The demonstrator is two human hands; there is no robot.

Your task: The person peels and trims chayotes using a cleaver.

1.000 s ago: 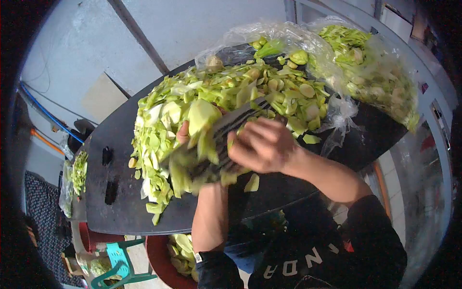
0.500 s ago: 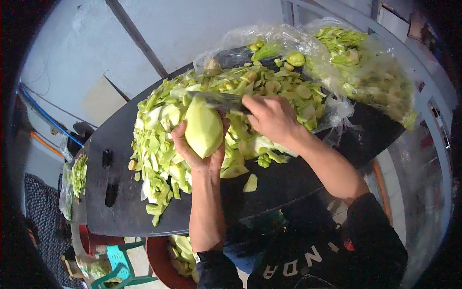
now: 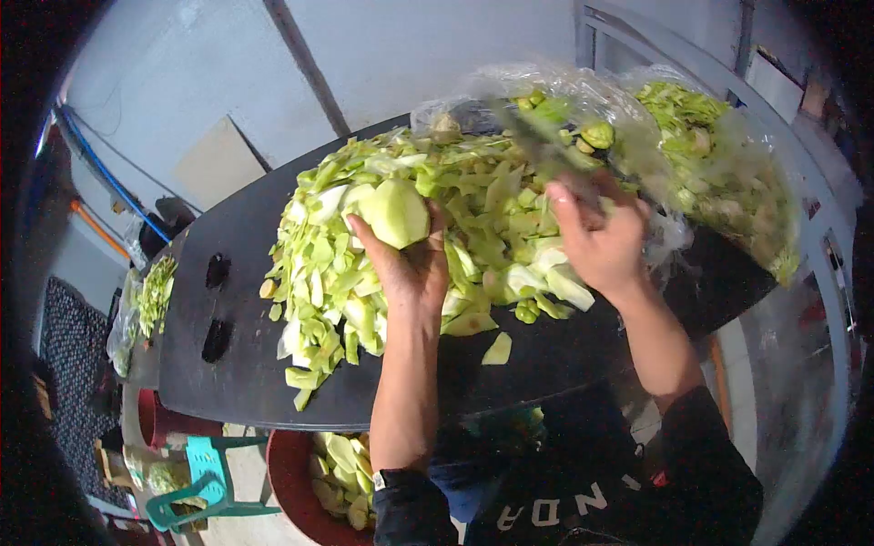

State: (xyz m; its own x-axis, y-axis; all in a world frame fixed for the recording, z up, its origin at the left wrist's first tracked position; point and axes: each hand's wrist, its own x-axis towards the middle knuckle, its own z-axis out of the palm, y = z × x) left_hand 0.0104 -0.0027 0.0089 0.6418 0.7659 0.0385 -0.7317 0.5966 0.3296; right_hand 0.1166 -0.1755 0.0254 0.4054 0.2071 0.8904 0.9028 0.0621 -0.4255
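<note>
My left hand (image 3: 411, 264) is wrapped round a peeled pale-green fruit (image 3: 395, 215), its fingers cupping it from below. The fruit shows a flat facet and is held over a large heap of green slices and peelings (image 3: 350, 291). To the right, my right hand (image 3: 605, 232) grips a large knife (image 3: 537, 141), smeared by motion. Its blade points up and to the left, apart from the fruit. The knife's handle is mostly hidden in my fingers.
The heap lies on a dark table (image 3: 218, 382) against a pale wall. A clear plastic bag of green pieces (image 3: 719, 173) rests at the right end. Below the near edge stand a red tub (image 3: 289, 487) with slices and a green plastic stool (image 3: 205, 473).
My right hand has moved right, away from the fruit, and the knife has swung from lying across its top to pointing upward. The fruit has tilted in my left hand. The view has shifted slightly.
</note>
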